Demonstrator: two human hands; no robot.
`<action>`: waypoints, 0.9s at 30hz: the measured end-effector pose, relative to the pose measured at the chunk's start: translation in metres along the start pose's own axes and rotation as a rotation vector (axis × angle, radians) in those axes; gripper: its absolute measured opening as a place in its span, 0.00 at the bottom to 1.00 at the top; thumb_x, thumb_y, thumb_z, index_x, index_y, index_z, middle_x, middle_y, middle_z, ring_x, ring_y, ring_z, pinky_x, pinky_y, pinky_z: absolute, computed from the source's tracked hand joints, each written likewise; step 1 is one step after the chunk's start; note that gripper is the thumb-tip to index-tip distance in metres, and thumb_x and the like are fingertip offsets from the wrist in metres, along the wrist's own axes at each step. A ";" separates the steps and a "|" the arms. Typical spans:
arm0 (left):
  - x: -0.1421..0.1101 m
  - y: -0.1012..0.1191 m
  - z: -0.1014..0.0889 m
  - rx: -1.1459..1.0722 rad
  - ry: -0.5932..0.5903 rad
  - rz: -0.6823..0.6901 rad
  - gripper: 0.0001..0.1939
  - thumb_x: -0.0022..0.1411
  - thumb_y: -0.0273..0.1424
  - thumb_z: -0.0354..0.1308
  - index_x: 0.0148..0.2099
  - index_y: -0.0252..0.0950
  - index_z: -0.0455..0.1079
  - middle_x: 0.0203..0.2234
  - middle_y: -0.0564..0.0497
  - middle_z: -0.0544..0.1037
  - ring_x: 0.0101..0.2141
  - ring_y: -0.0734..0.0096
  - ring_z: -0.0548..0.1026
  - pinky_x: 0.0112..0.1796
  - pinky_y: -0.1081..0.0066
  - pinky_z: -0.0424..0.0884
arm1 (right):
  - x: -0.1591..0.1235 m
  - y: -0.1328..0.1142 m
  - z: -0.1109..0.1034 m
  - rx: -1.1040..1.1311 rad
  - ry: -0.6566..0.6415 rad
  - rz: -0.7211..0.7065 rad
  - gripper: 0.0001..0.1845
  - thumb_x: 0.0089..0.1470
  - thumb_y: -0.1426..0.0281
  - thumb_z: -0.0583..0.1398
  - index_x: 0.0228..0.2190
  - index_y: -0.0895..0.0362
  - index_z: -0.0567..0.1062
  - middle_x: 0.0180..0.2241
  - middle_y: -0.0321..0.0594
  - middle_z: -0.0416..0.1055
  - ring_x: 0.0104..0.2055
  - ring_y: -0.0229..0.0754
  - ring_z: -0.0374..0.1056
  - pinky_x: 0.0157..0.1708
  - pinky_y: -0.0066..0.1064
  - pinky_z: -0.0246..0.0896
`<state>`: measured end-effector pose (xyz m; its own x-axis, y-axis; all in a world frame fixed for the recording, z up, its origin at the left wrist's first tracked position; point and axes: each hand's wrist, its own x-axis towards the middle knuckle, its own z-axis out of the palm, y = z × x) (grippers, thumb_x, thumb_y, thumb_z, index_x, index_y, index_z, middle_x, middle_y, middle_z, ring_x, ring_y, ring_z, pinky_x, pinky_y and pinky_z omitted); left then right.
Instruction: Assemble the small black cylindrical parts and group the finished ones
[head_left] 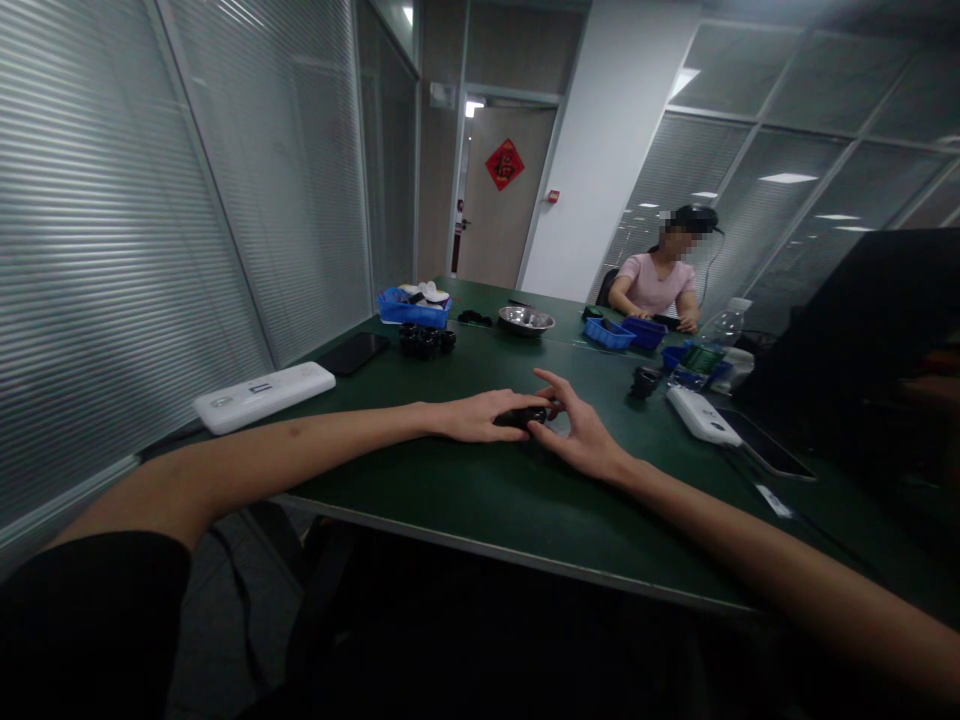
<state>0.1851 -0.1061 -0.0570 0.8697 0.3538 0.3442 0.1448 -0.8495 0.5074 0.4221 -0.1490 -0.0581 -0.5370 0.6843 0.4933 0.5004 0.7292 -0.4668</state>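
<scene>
A small black object is held low over the middle of the green table, or on it; which of the two cannot be told. It is pinched between the thumb and fingers of the left hand, while its near end is met by the right hand, whose thumb and fingers are curved around that end, the forefinger raised. Beyond, black round pieces, a metal bowl and a blue basket are seen. At the far side, a person in pink is seated.
</scene>
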 end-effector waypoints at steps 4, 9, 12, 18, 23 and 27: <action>0.000 0.000 0.000 0.024 -0.020 0.002 0.33 0.69 0.38 0.57 0.72 0.40 0.55 0.67 0.41 0.64 0.61 0.55 0.67 0.62 0.53 0.60 | 0.000 0.002 0.001 -0.012 0.027 0.024 0.41 0.60 0.59 0.63 0.68 0.51 0.53 0.48 0.44 0.71 0.48 0.49 0.70 0.49 0.44 0.69; 0.000 -0.001 0.000 0.004 -0.006 0.018 0.33 0.69 0.39 0.57 0.72 0.41 0.55 0.66 0.41 0.65 0.61 0.54 0.67 0.62 0.52 0.61 | 0.001 0.004 0.001 -0.069 0.063 0.058 0.42 0.59 0.54 0.64 0.67 0.51 0.55 0.46 0.43 0.70 0.45 0.49 0.70 0.47 0.45 0.70; 0.000 -0.001 0.000 -0.005 0.002 0.015 0.33 0.69 0.38 0.58 0.72 0.41 0.56 0.65 0.41 0.66 0.61 0.53 0.67 0.62 0.51 0.61 | 0.001 0.003 0.001 -0.075 0.068 0.047 0.41 0.59 0.56 0.64 0.67 0.51 0.55 0.45 0.43 0.70 0.45 0.49 0.70 0.46 0.43 0.70; 0.000 -0.001 0.000 0.011 -0.016 -0.004 0.33 0.69 0.38 0.58 0.72 0.40 0.55 0.65 0.41 0.67 0.61 0.53 0.67 0.62 0.51 0.61 | 0.001 0.000 0.001 -0.086 0.073 0.042 0.40 0.59 0.58 0.65 0.66 0.52 0.57 0.43 0.42 0.71 0.42 0.48 0.70 0.44 0.42 0.70; 0.001 -0.002 0.001 0.043 -0.024 0.009 0.33 0.70 0.39 0.56 0.73 0.39 0.53 0.67 0.41 0.64 0.61 0.55 0.66 0.63 0.53 0.60 | 0.001 0.001 0.001 -0.084 0.067 0.026 0.39 0.59 0.59 0.64 0.66 0.53 0.58 0.44 0.43 0.70 0.42 0.48 0.70 0.43 0.42 0.70; 0.000 0.000 0.000 0.041 -0.030 -0.009 0.34 0.70 0.38 0.56 0.73 0.41 0.52 0.68 0.42 0.63 0.61 0.55 0.66 0.62 0.51 0.60 | 0.000 0.002 0.001 -0.086 0.059 0.024 0.39 0.59 0.62 0.64 0.67 0.53 0.57 0.44 0.43 0.70 0.41 0.47 0.69 0.44 0.42 0.69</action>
<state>0.1856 -0.1062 -0.0569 0.8817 0.3506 0.3158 0.1715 -0.8616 0.4778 0.4226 -0.1477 -0.0599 -0.4849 0.6986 0.5261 0.5705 0.7086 -0.4152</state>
